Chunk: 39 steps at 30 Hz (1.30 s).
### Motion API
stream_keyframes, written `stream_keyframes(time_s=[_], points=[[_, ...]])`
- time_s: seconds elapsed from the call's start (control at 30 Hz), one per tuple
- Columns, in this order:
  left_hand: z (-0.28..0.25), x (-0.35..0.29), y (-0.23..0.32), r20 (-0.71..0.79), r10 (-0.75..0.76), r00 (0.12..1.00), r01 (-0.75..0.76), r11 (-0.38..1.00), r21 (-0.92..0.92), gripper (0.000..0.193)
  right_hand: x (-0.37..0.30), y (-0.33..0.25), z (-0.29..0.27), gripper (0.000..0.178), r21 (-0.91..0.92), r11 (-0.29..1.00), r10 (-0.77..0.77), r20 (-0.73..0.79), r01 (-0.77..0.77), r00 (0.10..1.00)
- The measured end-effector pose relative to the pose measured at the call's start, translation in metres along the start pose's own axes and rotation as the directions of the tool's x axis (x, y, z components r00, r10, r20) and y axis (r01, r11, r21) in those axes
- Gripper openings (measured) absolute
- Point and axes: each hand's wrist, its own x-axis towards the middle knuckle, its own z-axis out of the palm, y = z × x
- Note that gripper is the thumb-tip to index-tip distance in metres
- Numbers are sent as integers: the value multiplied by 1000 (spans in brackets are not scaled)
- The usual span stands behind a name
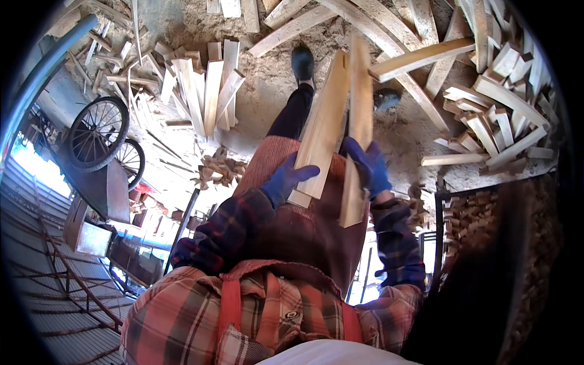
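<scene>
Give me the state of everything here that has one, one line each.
Left hand: gloved, gripping left boards
Left boards: stacked together, held
Right hand: gloved, gripping right board
Right board: held, bare wood
Left pile: loose, leaning pieces
Right pile: loose, jumbled
Wheel: tyre fitted

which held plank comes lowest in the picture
The rightmost held plank, in the right hand; its bottom end reaches lower than the planks in the left hand.

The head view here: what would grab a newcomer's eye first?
Probably the pale boards in the middle, gripped by the blue-gloved left hand, beside the single plank in the blue-gloved right hand. Next, the jumbled wood pieces at upper right. At far left, a big spoked wheel stands out.
</scene>
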Motion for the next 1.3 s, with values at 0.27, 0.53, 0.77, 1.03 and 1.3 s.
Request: stream_keyframes(time_s=[0.27,0.53,0.77,1.03,1.3], points=[[26,36,56,136,-19,991,18,1000,8,49,47,-41,64,52,884,275,299,296,-379,907],[25,-146,40,322,81,943,-221,876,428,45,-126,-122,42,56,848,-6,127,527,-531,840],[107,-241,49,566,162,809,-467,761,450,56,-262,-198,-65,47,933,73,-84,358,-353,930],[175,-242,84,230,266,936,-338,859,384,32,-331,-174,-321,38,833,155,-215,-496,530,841],[236,-230,20,175,247,953,-302,818,490,27,-556,-256,-826,42,44,-208,20,-999,977,49]])
